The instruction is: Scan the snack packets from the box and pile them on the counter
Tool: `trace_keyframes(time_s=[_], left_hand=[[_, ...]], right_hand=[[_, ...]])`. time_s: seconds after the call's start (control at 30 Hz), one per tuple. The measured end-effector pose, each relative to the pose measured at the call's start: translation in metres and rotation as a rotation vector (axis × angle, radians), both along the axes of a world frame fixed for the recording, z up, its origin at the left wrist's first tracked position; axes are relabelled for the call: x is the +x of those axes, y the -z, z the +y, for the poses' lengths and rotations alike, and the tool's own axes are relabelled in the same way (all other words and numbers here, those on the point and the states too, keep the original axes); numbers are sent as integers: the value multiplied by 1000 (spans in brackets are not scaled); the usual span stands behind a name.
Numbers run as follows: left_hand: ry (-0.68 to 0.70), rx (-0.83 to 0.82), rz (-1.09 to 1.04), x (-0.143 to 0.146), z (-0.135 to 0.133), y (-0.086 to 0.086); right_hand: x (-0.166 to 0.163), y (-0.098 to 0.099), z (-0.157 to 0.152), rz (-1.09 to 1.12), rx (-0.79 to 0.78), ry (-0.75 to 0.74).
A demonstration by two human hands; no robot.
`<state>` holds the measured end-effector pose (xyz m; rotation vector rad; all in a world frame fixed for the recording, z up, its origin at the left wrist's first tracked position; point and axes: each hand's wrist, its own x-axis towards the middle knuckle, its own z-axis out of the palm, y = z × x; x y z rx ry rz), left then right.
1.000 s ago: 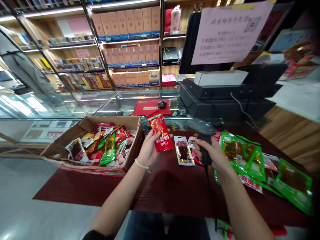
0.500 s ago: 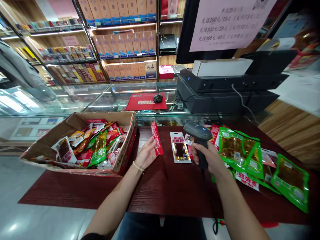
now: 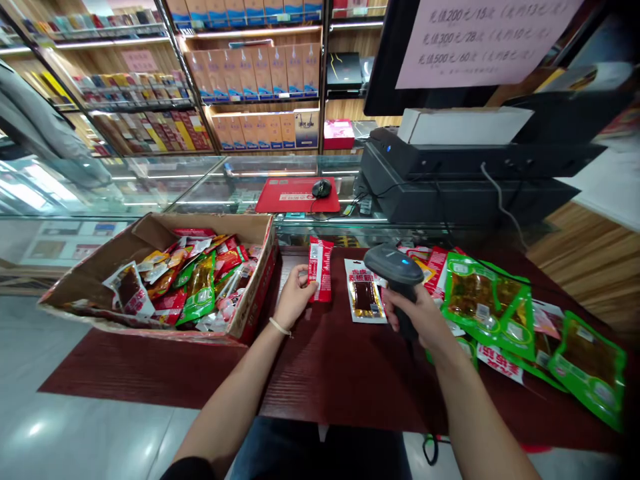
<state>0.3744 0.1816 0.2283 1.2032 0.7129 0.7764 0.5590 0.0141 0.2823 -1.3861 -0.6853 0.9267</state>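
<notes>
Brown cardboard forms the open box (image 3: 259, 285) at the left, filled with loosely heaped snack packets, among them a green packet (image 3: 201, 292) and a white packet with a dark window (image 3: 131, 291). Just right of the box, the left hand (image 3: 294, 293) has its thumb and fingers pinched together on the lower left edge of a red packet (image 3: 324, 270), which has a pale printed strip along the side facing the camera. The right hand (image 3: 423, 319) wraps its fingers around the grip of a black scanner (image 3: 394, 265), whose head points left and shows a small blue light. Between the two lies a white-and-gold packet (image 3: 364, 295), flat on the dark red tabletop (image 3: 345, 383); at the right, green pouches (image 3: 470, 288) overlap other packets. Beyond, a glass counter (image 3: 195, 183) carries a red mat (image 3: 293, 195) with a black mouse (image 3: 321, 189), and lit shelves hold rows of tan boxes (image 3: 255, 72). A pink sheet (image 3: 487, 47) hangs on the monitor (image 3: 381, 83), both cut off by the top edge. The scanner and right hand partly cover packets behind them, the far right corner falls into darkness, and the red packet's small print is unreadable.
</notes>
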Motion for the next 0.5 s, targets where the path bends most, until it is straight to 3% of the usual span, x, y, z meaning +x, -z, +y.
trace_keyframes(time_s=[0.23,0.4,0.5], left_hand=[[-119,427,150,-9,9,-4],[-161,418,153,-9,9,-8],[-173,378,137,-8,7,-11]], right_hand=[[-8,0,-1,-200,-80,-155],[-11,-1,-2,-343,-134,-192],[-11,-2,-2,-312,-133,-174]])
